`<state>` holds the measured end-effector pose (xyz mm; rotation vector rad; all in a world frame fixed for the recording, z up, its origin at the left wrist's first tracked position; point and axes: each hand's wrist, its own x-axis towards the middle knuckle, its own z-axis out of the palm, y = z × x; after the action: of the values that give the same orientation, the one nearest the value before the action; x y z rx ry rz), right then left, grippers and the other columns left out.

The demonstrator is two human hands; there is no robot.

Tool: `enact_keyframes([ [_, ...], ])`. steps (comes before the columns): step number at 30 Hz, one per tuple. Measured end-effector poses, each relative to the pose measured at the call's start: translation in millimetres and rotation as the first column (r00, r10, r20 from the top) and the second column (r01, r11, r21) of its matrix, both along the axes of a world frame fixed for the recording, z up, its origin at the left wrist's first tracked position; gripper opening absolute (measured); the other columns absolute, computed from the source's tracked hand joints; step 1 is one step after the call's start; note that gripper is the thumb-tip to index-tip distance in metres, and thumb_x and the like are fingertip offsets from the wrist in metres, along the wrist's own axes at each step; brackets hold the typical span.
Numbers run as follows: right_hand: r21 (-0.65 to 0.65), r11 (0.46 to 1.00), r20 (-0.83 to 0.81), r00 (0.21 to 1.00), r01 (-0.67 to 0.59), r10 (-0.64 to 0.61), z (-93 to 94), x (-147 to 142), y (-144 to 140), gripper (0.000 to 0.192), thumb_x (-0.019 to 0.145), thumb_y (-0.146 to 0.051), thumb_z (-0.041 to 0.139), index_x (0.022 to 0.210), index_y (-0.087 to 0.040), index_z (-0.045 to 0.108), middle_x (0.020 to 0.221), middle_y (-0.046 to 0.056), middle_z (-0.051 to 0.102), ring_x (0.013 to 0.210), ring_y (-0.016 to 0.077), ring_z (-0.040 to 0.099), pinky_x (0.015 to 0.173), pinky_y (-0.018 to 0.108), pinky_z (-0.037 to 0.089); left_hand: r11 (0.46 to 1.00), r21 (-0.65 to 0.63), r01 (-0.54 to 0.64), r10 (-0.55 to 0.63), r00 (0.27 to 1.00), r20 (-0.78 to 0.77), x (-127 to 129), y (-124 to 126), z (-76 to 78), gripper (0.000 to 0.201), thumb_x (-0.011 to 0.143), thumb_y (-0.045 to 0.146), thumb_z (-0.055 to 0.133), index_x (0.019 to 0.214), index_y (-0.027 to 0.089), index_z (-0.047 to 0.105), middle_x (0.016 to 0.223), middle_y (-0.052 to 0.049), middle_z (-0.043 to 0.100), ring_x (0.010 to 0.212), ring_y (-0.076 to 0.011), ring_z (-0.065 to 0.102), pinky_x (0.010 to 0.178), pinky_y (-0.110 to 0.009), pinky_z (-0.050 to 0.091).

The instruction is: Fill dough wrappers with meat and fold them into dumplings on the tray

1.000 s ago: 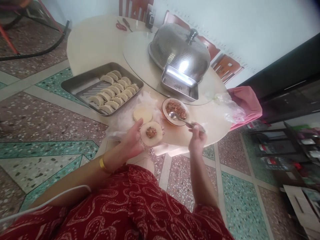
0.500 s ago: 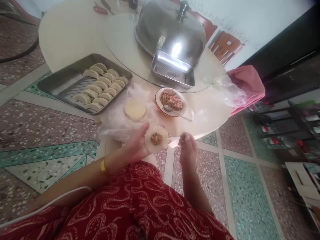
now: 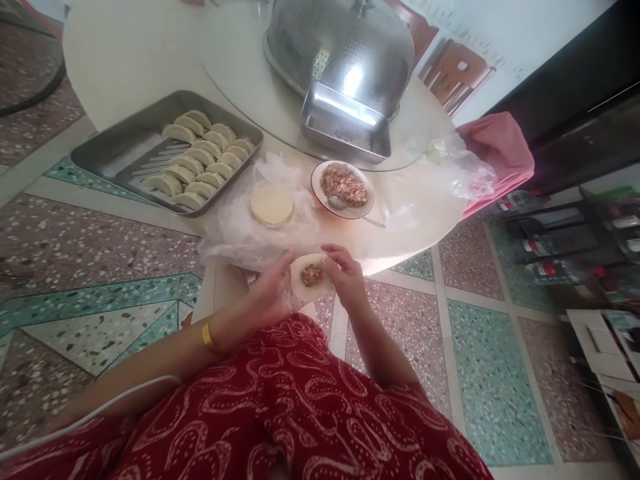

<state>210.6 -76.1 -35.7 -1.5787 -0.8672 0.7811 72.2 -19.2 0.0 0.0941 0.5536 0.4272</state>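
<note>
A round dumpling wrapper (image 3: 303,284) with a lump of minced filling (image 3: 313,274) lies on the palm of my left hand (image 3: 270,295), just off the table's near edge. My right hand (image 3: 345,279) touches the wrapper's right rim with its fingertips. A bowl of minced filling (image 3: 343,188) with a spoon (image 3: 350,208) resting in it stands on the table beyond my hands. A stack of plain wrappers (image 3: 271,205) lies on clear plastic (image 3: 235,230). A metal tray (image 3: 120,155) holds several folded dumplings (image 3: 200,160).
A perforated steel dome cover (image 3: 340,50) sits over a steel tray (image 3: 345,127) on a round turntable (image 3: 240,87). A pink cloth (image 3: 497,157) and a plastic bag (image 3: 460,173) lie at the table's right edge. Wooden chairs (image 3: 455,73) stand behind. The floor is terrazzo tile.
My right hand let go of the spoon, left it in the bowl, and came across to the filled wrapper in my left hand. The view tilted down slightly.
</note>
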Motion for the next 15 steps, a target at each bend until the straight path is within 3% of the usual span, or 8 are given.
enact_keyframes([
  [3, 0.054, 0.999, 0.162, 0.987, 0.004, -0.013, 1.1, 8.0, 0.0, 0.018, 0.079, -0.040, 0.063, 0.078, -0.023, 0.070, 0.104, 0.005, 0.070, 0.101, 0.0204, 0.064, 0.096, 0.039, 0.049, 1.000, 0.014, 0.000, 0.001, 1.000, -0.022, -2.9, 1.3, 1.8, 0.034, 0.097, 0.026, 0.045, 0.117, 0.008, 0.067, 0.091, -0.011, 0.076, 0.086, -0.0212, 0.072, 0.085, -0.031, 0.056],
  [5, 0.126, 0.990, 0.326, 0.939, 0.070, -0.108, 8.7, 27.8, -3.9, 0.021, 0.084, -0.041, 0.058, 0.088, -0.023, 0.070, 0.101, 0.006, 0.071, 0.099, 0.0200, 0.065, 0.093, 0.039, 0.051, 0.999, 0.033, 0.026, -0.025, 0.999, -0.027, -5.4, 3.5, 4.4, 0.035, 0.097, 0.026, 0.045, 0.115, 0.007, 0.068, 0.093, -0.012, 0.076, 0.092, -0.0224, 0.072, 0.089, -0.032, 0.056],
  [7, 0.223, 0.959, 0.492, 0.829, 0.177, -0.267, 21.5, 59.9, -10.8, 0.025, 0.089, -0.041, 0.052, 0.096, -0.023, 0.068, 0.101, 0.007, 0.071, 0.099, 0.0207, 0.066, 0.091, 0.041, 0.053, 0.996, 0.060, 0.071, -0.069, 0.997, -0.044, -7.9, 6.8, 5.9, 0.036, 0.098, 0.027, 0.042, 0.110, 0.006, 0.070, 0.094, -0.014, 0.076, 0.097, -0.0241, 0.071, 0.092, -0.033, 0.055],
  [10, 0.281, 0.909, 0.692, 0.591, 0.309, -0.415, 42.3, 117.8, -20.3, 0.034, 0.096, -0.040, 0.037, 0.105, -0.023, 0.065, 0.109, 0.010, 0.070, 0.105, 0.0220, 0.064, 0.092, 0.044, 0.051, 0.993, 0.086, 0.086, -0.082, 0.996, -0.048, -9.4, 11.1, 4.7, 0.040, 0.100, 0.033, 0.039, 0.113, 0.010, 0.070, 0.098, -0.012, 0.076, 0.105, -0.0236, 0.069, 0.099, -0.034, 0.052],
  [12, 0.200, 0.928, 0.814, 0.473, 0.315, -0.336, 49.3, 151.9, -20.0, 0.038, 0.098, -0.038, 0.031, 0.110, -0.022, 0.063, 0.112, 0.011, 0.070, 0.115, 0.0230, 0.060, 0.100, 0.045, 0.046, 0.990, 0.106, 0.094, -0.086, 0.993, -0.077, -8.4, 12.1, 3.5, 0.042, 0.101, 0.037, 0.038, 0.114, 0.012, 0.070, 0.101, -0.010, 0.076, 0.109, -0.0239, 0.068, 0.099, -0.033, 0.052],
  [15, 0.108, 0.957, 0.859, 0.460, 0.269, -0.226, 44.1, 186.4, -8.2, 0.045, 0.099, -0.040, 0.026, 0.111, -0.020, 0.064, 0.114, 0.010, 0.071, 0.128, 0.0258, 0.052, 0.109, 0.051, 0.037, 0.989, 0.107, 0.100, -0.087, 0.989, -0.120, -5.0, 11.2, 5.0, 0.045, 0.100, 0.041, 0.036, 0.115, 0.014, 0.070, 0.105, -0.009, 0.075, 0.115, -0.0249, 0.065, 0.100, -0.033, 0.051],
])
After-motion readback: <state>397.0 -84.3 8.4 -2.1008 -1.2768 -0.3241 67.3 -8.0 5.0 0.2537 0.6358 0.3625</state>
